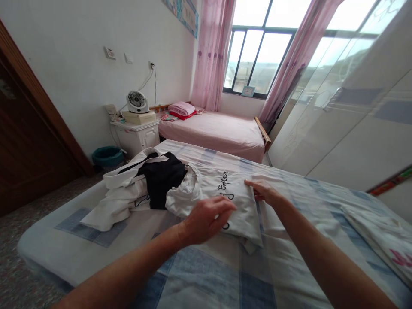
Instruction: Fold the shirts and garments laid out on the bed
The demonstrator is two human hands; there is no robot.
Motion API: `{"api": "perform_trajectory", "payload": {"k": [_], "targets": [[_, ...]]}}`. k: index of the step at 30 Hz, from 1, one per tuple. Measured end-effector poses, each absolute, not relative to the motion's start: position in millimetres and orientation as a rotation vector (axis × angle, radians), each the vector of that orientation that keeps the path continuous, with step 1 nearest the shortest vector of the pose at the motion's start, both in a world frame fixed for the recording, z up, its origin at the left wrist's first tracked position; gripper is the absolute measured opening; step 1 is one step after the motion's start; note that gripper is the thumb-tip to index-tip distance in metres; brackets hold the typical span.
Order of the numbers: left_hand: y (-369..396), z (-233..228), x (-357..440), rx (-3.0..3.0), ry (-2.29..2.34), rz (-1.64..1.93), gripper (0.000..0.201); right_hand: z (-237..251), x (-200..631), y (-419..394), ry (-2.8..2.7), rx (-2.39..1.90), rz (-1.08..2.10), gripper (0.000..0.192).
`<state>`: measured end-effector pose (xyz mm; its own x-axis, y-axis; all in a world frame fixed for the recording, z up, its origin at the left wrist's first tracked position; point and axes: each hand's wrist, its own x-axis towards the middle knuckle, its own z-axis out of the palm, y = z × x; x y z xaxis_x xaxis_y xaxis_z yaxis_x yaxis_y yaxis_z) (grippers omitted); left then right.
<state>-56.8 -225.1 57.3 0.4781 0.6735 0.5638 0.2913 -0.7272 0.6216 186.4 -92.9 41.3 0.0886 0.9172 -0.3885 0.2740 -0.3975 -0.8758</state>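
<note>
A white T-shirt (210, 184) with black lettering lies partly folded on the bed, its collar toward the left. My left hand (209, 219) is over the near side of the shirt, fingers loosely stretched and holding nothing; whether it touches the cloth is hard to tell. At the shirt's right-hand edge, my right hand (262, 191) grips the fabric between thumb and fingers, some of which are hidden. Just left of the collar is a heap of clothes, with a black garment (164, 176) and a white garment (119, 197) crumpled together.
The bed has a blue-and-white checked sheet (209, 266). A folded white garment with pink print (376, 236) lies at the right. Beyond are a pink-covered bed (219, 128), a white nightstand (138, 135) with a fan (137, 101), a teal bin (107, 156) and a wardrobe (347, 128).
</note>
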Motion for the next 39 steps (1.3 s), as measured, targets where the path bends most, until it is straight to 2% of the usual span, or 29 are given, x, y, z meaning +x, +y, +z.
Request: {"api": "perform_trajectory", "payload": {"k": [3, 7, 11, 15, 21, 29, 34, 39], "targets": [[-243, 53, -37, 2.148, 0.710, 0.703, 0.029, 43, 181, -94, -1.119, -1.618, 1.449, 0.021], [-255, 41, -24, 1.456, 0.738, 0.382, 0.037, 54, 167, -102, -1.021, -1.420, 1.572, 0.013], [-263, 31, -12, 0.702, 0.825, 0.510, 0.047, 78, 154, -112, -0.845, -1.303, 1.572, 0.013], [-272, 30, 0, 0.397, 0.786, 0.813, 0.056, 112, 147, -133, -0.589, -1.071, 1.603, 0.016], [-275, 47, 9, 0.318, 0.686, 1.018, 0.049, 151, 157, -171, -0.530, -0.853, 1.557, 0.016], [-249, 107, 15, 0.591, 0.885, 1.202, 0.007, 179, 209, -212, -0.549, -0.689, 1.202, 0.018], [-229, 146, 38, 0.633, 0.853, 1.093, 0.013, 196, 248, -243, -0.549, -0.673, 1.019, 0.014], [-196, 161, 91, 0.726, 0.811, 0.953, 0.015, 201, 307, -240, -0.544, -0.750, 0.890, 0.018]]}}
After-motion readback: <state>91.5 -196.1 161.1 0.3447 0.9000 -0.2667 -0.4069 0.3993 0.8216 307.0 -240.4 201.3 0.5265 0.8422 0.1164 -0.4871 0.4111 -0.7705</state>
